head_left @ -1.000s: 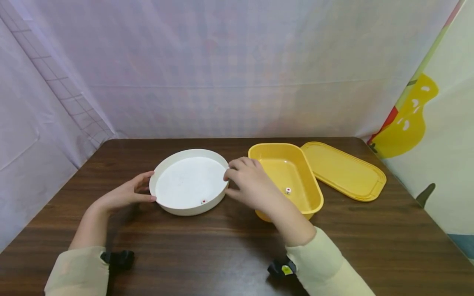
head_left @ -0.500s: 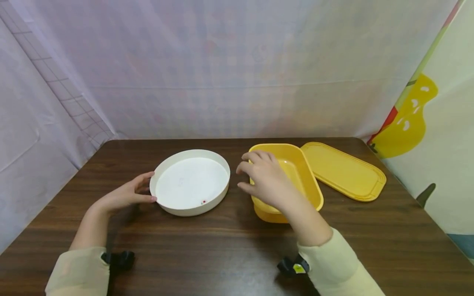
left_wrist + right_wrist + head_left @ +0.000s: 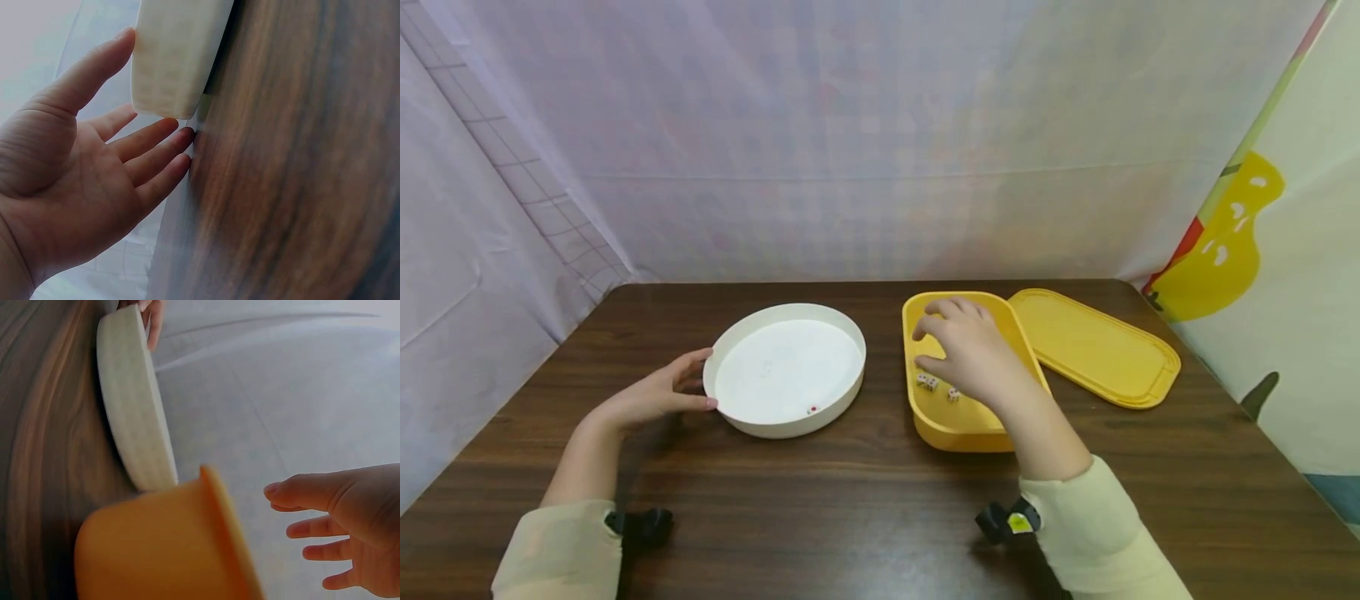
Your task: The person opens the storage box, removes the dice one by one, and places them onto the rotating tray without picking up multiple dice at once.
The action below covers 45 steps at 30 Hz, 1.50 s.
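My left hand (image 3: 658,396) touches the left side of a round white tray (image 3: 790,367) with thumb and fingertips, its fingers spread. One small die (image 3: 812,409) lies inside the tray near its front wall. Over a deep yellow plastic box (image 3: 958,440) hovers my right hand (image 3: 966,346), fingers loosely bent and apart. Several white dice (image 3: 953,394) sit on the box floor left of and below that hand, which hides part of the inside. The right wrist view shows nothing between the thumb and fingers of the right hand (image 3: 350,531), beside the box's rim.
A flat yellow lid (image 3: 1097,346) lies to the right of the box, one corner close against it. All stands on a dark wooden table (image 3: 820,517). White curtains (image 3: 880,142) hang behind it, and a printed cloth (image 3: 1285,333) hangs at the right.
My right hand has moved right, from the white tray's right rim to above the yellow box. Dice near the box's left side now show. The left hand has stayed at the tray.
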Available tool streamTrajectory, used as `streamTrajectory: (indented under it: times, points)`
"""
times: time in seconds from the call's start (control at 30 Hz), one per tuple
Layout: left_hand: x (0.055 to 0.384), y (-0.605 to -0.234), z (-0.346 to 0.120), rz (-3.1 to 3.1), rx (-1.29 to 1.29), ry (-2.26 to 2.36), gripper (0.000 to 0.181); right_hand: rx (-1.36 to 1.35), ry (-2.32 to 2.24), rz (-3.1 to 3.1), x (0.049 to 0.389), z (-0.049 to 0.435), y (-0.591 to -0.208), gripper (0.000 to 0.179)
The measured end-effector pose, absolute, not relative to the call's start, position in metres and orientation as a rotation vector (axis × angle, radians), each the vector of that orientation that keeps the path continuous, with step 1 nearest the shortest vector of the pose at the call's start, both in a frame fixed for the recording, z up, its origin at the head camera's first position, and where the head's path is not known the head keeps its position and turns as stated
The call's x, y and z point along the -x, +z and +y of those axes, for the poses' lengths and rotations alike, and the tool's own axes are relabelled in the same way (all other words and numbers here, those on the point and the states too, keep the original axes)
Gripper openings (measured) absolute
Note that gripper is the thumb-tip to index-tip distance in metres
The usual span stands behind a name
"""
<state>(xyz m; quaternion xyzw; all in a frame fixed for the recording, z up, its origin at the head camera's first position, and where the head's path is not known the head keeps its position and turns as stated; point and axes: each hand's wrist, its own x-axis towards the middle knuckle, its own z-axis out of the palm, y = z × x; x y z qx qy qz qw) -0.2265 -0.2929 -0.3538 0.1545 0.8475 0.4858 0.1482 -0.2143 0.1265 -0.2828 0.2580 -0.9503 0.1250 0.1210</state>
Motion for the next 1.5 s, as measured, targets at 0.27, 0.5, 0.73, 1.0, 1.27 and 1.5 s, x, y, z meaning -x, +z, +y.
streamTrajectory:
  times: [0.27,0.5,0.73,1.0,1.27,1.5]
  points:
    - [0.227,-0.354,-0.294,2.435,-0.434,1.4,0.09,-0.711,0.382,-2.836,0.224,0.136,-0.294,0.024]
    - [0.226,-0.353,-0.292,2.431,-0.43,1.399,0.09,-0.688,0.368,-2.903,0.228,0.14,-0.299,0.024]
    - [0.226,-0.353,-0.292,2.422,-0.426,1.4,0.091,-0.684,0.338,-2.93,0.231,0.143,-0.304,0.022]
    - [0.227,-0.353,-0.293,2.422,-0.418,1.404,0.091,-0.677,0.284,-2.985,0.236,0.142,-0.314,0.02]
    - [0.227,-0.353,-0.291,2.434,-0.413,1.388,0.091,-0.655,0.248,-2.99,0.244,0.142,-0.33,0.017]
    - [0.226,-0.353,-0.292,2.431,-0.416,1.387,0.091,-0.649,0.195,-3.019,0.245,0.142,-0.334,0.017]
